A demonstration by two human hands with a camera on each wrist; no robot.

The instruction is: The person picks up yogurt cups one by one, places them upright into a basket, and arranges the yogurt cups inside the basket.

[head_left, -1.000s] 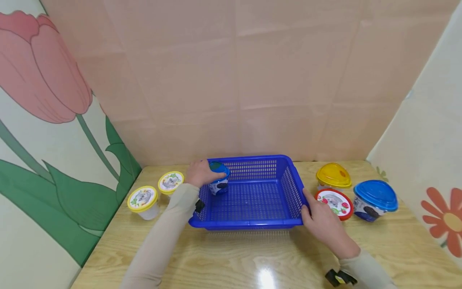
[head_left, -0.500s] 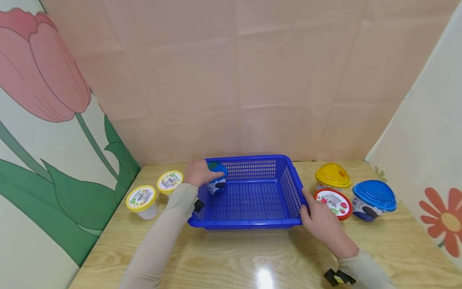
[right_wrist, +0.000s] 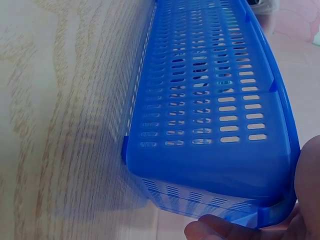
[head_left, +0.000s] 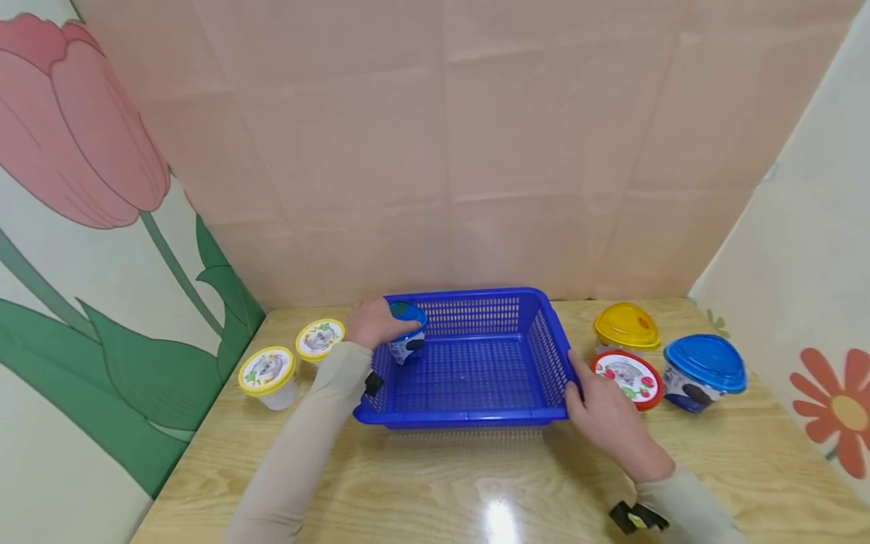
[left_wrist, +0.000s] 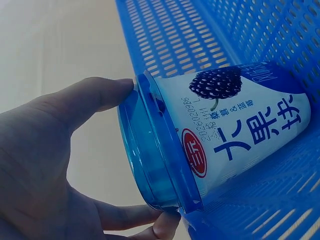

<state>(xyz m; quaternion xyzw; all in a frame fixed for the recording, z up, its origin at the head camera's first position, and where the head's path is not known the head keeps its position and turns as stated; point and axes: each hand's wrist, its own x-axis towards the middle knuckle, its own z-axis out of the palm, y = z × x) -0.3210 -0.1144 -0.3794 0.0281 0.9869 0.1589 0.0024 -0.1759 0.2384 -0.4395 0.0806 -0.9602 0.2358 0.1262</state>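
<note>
At the basket's left end, my left hand point(head_left: 372, 323) grips a small yogurt cup point(head_left: 408, 349) by its blue lid. The left wrist view shows the thumb on one side of the clear blue lid point(left_wrist: 155, 150) and fingers on the other. Blackberry artwork is printed on the cup's white and blue side, and its base is down inside the basket. My right hand point(head_left: 605, 412) holds the right rim of the blue perforated plastic basket point(head_left: 469, 418). From the right wrist, the thumb and fingers point(right_wrist: 210, 227) wrap the basket's corner edge, its underside close over the wooden table.
Two white tubs with yellow lids, a nearer one point(head_left: 269, 378) and a farther one point(head_left: 319, 341), stand left of the basket. On the right are a yellow-lidded tub point(head_left: 627, 326), a red-rimmed tub point(head_left: 628, 380) and a larger blue-lidded tub point(head_left: 704, 370). A papered wall point(head_left: 448, 151) rises behind.
</note>
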